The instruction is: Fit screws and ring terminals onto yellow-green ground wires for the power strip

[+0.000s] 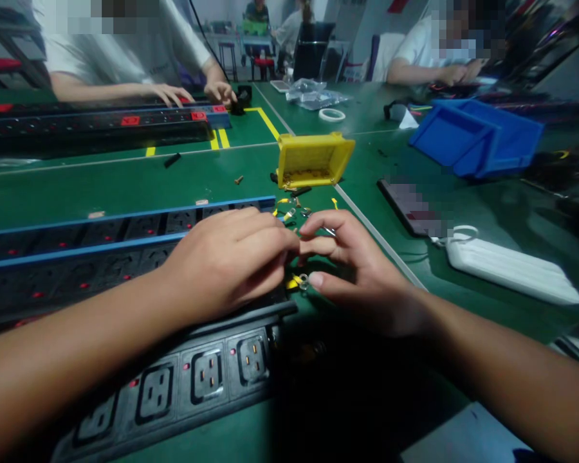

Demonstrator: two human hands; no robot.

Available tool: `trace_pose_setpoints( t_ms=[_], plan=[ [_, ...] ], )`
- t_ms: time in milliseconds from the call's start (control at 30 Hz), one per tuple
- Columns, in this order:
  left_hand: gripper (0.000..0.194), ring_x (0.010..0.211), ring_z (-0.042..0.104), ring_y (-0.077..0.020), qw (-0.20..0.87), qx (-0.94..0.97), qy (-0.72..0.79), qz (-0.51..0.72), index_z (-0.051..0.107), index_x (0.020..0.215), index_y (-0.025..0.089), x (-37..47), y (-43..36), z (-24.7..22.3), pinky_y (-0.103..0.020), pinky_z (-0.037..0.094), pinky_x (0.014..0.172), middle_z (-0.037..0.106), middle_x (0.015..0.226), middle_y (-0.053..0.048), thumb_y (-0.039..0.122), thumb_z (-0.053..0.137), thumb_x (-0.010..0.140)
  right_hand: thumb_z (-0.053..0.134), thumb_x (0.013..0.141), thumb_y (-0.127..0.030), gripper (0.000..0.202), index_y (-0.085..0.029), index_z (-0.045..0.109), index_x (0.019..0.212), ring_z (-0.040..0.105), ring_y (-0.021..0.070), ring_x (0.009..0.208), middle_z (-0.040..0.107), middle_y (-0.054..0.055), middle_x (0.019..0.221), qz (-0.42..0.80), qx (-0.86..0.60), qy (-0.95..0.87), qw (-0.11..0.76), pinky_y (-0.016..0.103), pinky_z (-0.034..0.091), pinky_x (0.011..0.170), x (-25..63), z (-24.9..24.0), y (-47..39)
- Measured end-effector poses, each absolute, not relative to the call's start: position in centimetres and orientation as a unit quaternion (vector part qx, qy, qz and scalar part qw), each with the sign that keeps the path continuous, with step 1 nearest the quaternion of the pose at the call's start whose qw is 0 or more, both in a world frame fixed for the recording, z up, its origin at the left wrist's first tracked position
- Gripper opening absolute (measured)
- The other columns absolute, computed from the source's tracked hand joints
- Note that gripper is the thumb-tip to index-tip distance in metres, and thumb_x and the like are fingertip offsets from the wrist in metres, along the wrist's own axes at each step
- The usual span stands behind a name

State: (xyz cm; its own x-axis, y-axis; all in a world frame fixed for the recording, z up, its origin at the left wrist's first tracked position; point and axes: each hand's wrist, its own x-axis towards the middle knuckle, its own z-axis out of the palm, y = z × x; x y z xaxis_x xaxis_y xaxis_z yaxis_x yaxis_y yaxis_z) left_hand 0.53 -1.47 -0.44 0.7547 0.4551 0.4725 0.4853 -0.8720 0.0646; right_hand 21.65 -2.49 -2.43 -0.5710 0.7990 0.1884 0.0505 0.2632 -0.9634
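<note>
My left hand (231, 257) lies across the ends of black power strips, its fingers curled and their tips hidden. Whatever they grip is out of sight. My right hand (361, 263) faces it, fingers bent and thumb apart from them. Its fingertips nearly meet those of my left hand. By the right thumb tip is a ring terminal (304, 281) with a yellow sleeve. More yellow-sleeved terminals (289, 213) stick out beyond the fingers. Under my left forearm run a blue-edged power strip (145, 225) and, nearer me, a black power strip (207, 374) with several sockets.
A yellow bin (316, 161) with small screws lies tipped ahead, a loose screw (238, 181) beside it. To the right are a blue bin (477, 138), a phone (410, 206) and a white power bank (511, 267). Opposite, a co-worker's hands (168, 94) touch another strip.
</note>
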Motion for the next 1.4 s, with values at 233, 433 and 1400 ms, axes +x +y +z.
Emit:
trace_pose_setpoints(
  t_ms=[233, 433, 1400],
  plan=[
    [0.012, 0.08, 0.059, -0.0145, -0.085, -0.91, -0.28, -0.293, 0.059, 0.09, 0.013, 0.5, -2.3, 0.7, -0.027, 0.046, 0.074, 0.064, 0.084, -0.006, 0.008, 0.049, 0.084, 0.051, 0.088, -0.03, 0.022, -0.016, 0.051, 0.071, 0.049, 0.0093, 0.056, 0.052, -0.002, 0.061, 0.551, -0.226, -0.799, 0.083, 0.022, 0.037, 0.054, 24.0, -0.4, -0.1],
    [0.021, 0.072, 0.054, -0.0128, -0.254, -0.926, -0.226, -0.163, 0.058, 0.092, 0.018, 1.6, -4.5, 1.5, -0.026, 0.043, 0.067, 0.061, 0.079, 0.0, 0.007, 0.045, 0.081, 0.059, 0.085, -0.027, 0.017, -0.011, 0.064, 0.085, 0.052, 0.0082, 0.058, 0.06, -0.001, 0.07, 0.547, -0.156, -0.803, -0.177, 0.018, 0.038, 0.051, 23.0, -1.1, -0.4],
    [0.013, 0.07, 0.05, -0.0137, -0.246, -0.944, -0.211, -0.067, 0.062, 0.082, 0.019, 1.9, -4.9, 0.3, -0.027, 0.037, 0.062, 0.058, 0.075, -0.001, 0.012, 0.056, 0.073, 0.056, 0.085, -0.011, 0.008, -0.009, 0.063, 0.082, 0.039, 0.0051, 0.059, 0.052, -0.005, 0.067, 0.618, -0.142, -0.769, -0.076, 0.015, 0.035, 0.054, 22.1, -2.9, -0.3]
  ],
)
